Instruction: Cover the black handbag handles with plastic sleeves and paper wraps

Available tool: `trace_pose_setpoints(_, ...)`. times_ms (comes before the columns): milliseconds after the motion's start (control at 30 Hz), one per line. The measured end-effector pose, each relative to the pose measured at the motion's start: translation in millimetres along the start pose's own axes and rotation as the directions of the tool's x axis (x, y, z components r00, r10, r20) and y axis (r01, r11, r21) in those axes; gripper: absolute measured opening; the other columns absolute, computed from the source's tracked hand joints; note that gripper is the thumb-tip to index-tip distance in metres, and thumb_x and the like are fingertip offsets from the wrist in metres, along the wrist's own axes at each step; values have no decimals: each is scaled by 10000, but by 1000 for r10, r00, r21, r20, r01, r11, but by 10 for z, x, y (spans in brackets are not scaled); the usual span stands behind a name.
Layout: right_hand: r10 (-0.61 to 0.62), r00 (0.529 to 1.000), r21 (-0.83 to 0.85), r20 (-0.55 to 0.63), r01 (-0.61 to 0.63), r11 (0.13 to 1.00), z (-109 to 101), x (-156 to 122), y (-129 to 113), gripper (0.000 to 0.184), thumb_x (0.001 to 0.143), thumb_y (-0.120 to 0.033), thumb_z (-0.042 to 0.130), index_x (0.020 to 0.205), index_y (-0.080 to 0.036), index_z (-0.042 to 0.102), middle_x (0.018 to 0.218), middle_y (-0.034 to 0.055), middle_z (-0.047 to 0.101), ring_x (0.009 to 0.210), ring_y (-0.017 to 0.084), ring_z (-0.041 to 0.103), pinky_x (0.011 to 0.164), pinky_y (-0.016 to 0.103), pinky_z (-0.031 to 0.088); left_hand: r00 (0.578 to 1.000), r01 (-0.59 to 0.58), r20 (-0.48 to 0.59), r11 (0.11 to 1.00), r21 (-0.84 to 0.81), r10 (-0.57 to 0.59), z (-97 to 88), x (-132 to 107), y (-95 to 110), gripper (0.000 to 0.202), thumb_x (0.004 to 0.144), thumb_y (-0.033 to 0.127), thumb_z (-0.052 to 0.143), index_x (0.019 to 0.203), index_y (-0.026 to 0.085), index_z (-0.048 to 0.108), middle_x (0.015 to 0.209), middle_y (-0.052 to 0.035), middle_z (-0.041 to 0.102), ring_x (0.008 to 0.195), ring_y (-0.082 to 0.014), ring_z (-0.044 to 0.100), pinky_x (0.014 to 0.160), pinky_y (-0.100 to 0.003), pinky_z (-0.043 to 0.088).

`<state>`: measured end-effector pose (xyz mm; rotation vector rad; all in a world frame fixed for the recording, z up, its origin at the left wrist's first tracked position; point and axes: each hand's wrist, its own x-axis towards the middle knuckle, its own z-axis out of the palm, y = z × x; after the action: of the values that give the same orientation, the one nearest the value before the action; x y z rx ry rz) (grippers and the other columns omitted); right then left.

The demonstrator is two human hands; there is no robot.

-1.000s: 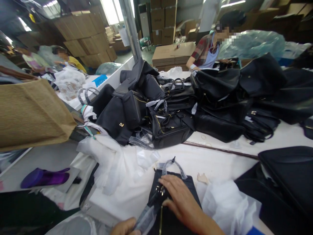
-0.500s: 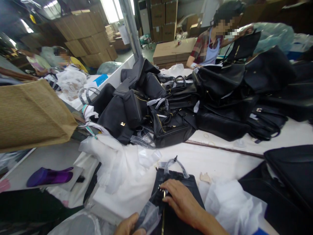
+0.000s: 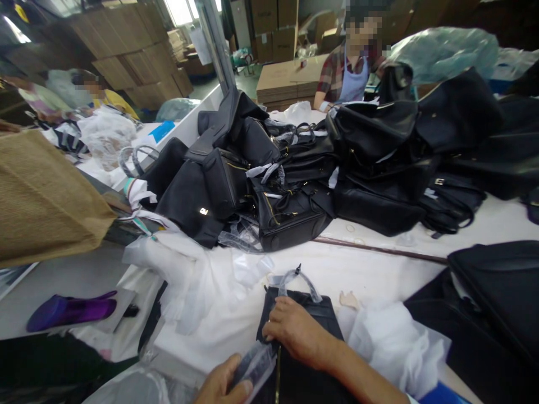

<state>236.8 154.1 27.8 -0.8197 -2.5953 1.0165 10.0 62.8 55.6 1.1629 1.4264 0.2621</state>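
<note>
A black bag (image 3: 326, 320) with a gold zipper lies on the white table below me, its top handle (image 3: 314, 289) wrapped in clear plastic. My left hand (image 3: 223, 384), at the bottom edge of the view, grips a strap (image 3: 255, 367) covered in clear plastic. My right hand (image 3: 297, 331) lies over the upper part of the bag. Its fingers are curled closed at the upper end of the strap, and they cover the metal fitting there. The exact hold of those fingertips is partly hidden.
A heap of black bags (image 3: 295, 219) spans the table ahead. White wrapping (image 3: 396, 342) lies right of the bag, and more white sheeting (image 3: 189, 280) to the left. A purple object (image 3: 71, 311) sits at left, below a tan woven panel (image 3: 46, 196). A person (image 3: 343, 78) works across the table.
My right hand's fingers have curled in over the metal fitting, which showed before and is now covered. The view has shifted slightly. The person opposite has lowered a black bag.
</note>
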Motion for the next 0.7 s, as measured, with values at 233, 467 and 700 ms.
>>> trace_pose_setpoints(233,-63,998,-80,29,65,995,71,43,40,167,934,-291,482,902,-215,627,821,24,648,833,185,513,850,327,315,999,28,-36,961,276,-19,158,138,-78,348,833,474,495,1060,214,543,854,-54,684,832,-233,607,792,-295,461)
trace_pose_setpoints(467,-46,999,77,-1,46,996,64,-14,182,170,935,-256,464,993,-205,616,889,26,671,850,169,541,850,311,322,997,-32,77,977,213,15,152,334,96,245,868,407,473,938,203,589,890,-30,675,828,-204,570,782,-272,437)
trace_pose_setpoints(700,24,999,150,-47,-16,989,113,-5,376,112,882,-199,525,848,-195,631,821,11,671,832,164,556,902,316,312,995,-2,101,995,98,-8,87,473,219,252,874,406,504,887,175,604,856,-21,645,838,-195,560,790,-270,435)
